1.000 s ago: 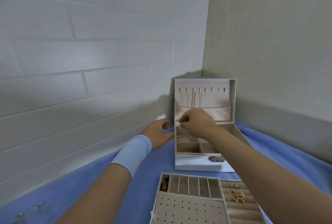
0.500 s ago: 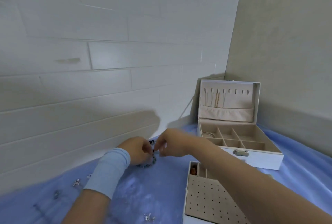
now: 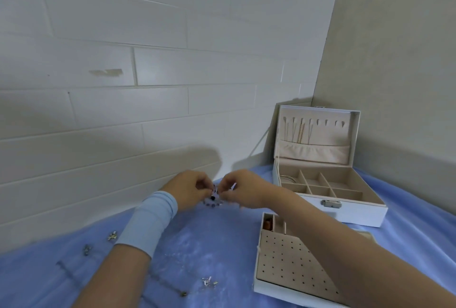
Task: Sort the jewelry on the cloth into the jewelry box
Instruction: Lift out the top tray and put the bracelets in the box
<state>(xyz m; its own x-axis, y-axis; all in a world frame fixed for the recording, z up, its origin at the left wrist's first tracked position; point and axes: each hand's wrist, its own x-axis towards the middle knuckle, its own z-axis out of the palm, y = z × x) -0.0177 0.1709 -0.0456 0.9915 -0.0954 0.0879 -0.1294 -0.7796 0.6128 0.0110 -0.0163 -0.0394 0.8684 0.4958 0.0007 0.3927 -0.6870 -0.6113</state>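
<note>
Fiddly pickup
Left hand and right hand pinch a dark beaded bracelet; open white jewelry box at 3 o'clock.

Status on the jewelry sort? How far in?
Done: chains hang in the jewelry box lid, and bangles sit in its left compartment. In hand: left hand and right hand pinch a dark beaded bracelet. Left: small silver pieces and a thin chain lie on the cloth.
</note>
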